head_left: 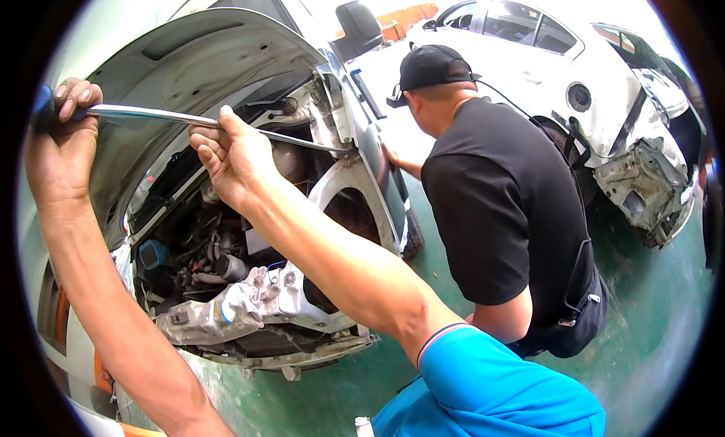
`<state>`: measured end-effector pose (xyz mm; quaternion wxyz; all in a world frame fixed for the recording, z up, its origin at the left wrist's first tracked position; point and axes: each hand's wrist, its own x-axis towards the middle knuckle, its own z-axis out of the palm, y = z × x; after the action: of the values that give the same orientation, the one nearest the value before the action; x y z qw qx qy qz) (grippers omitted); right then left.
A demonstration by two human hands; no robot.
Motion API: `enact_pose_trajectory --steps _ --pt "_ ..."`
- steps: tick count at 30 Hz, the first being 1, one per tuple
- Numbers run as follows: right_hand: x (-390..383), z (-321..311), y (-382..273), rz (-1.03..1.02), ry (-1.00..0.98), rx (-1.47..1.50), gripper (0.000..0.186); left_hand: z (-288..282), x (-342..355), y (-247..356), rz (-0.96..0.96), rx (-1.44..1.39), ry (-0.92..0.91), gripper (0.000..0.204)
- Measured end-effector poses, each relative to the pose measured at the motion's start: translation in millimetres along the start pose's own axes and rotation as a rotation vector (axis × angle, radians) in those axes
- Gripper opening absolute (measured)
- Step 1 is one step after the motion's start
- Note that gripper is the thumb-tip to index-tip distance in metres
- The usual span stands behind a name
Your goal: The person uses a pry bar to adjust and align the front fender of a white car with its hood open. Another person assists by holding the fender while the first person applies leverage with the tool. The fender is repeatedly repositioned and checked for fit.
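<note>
My left hand grips the dark handle end of a long metal bar at the upper left. My right hand is closed around the same bar farther along its shaft. The bar's tip reaches the hinge area by the raised white hood of a car. Below my hands lies the open engine bay, with hoses, a blue cap and bare front metalwork. The car's front bumper and fender are off.
A person in a black cap and black shirt crouches beside the car's right side, an arm reaching toward the door. A second white car with damaged rear bodywork stands behind. The floor is green.
</note>
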<state>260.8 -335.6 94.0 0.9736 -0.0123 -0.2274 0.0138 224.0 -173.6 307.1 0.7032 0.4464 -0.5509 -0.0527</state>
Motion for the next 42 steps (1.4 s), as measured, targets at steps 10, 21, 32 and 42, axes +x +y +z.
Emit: enact_pose_trajectory --steps 10,21,32,42 --pt "2.3 -4.5 -0.6 -0.03 -0.009 -0.005 0.042 10.8 -0.3 -5.0 0.052 0.028 0.09 0.012" --pt "2.1 -10.5 -5.4 -0.014 -0.111 -0.106 0.046 -9.3 6.9 -0.6 0.046 0.019 0.074 0.015" --pt "-16.9 8.0 -3.7 -0.047 -0.029 -0.105 0.034 4.6 5.6 2.2 0.104 -0.023 0.177 0.013" --pt "-79.8 -8.1 9.7 0.108 0.059 -0.182 0.041 44.8 -111.8 -24.9 0.33 -0.093 0.289 0.053"
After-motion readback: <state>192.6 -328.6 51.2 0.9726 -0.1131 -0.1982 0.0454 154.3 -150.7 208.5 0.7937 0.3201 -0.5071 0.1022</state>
